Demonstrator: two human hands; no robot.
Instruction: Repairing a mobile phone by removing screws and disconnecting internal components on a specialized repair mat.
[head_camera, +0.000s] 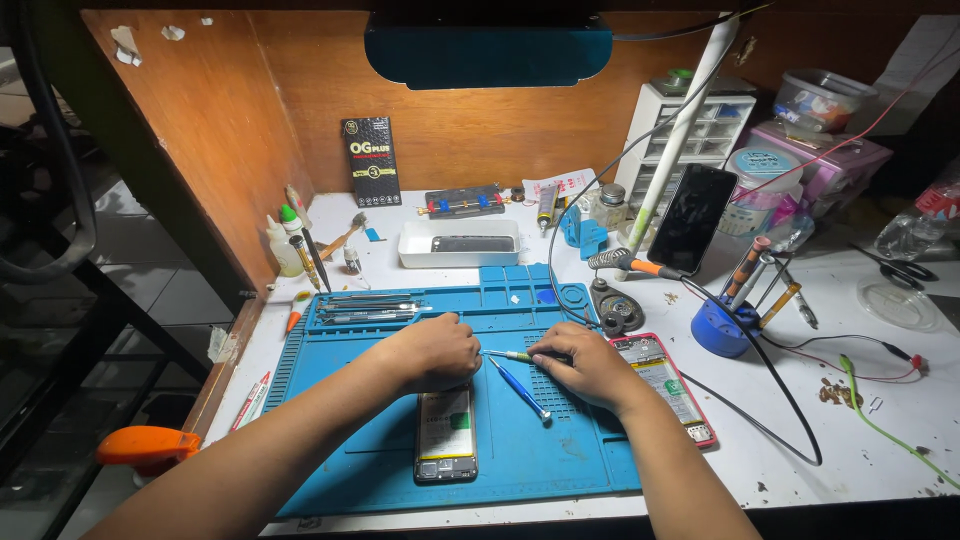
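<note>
A phone repair workshop is shown. A blue repair mat (520, 450) is laid on the surface (880, 440), with opened phones (446, 432), a row of tweezers (365, 308), a screwdriver stand (722, 328) and a small parts drawer cabinet (690, 135) set under a work lamp (488, 50).

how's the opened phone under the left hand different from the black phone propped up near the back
The opened phone lies flat on the blue mat, insides exposed, partly under the left hand. The black phone leans tilted, off the mat, screen dark and intact, untouched by either hand. Both are slim rectangular handsets.
</note>
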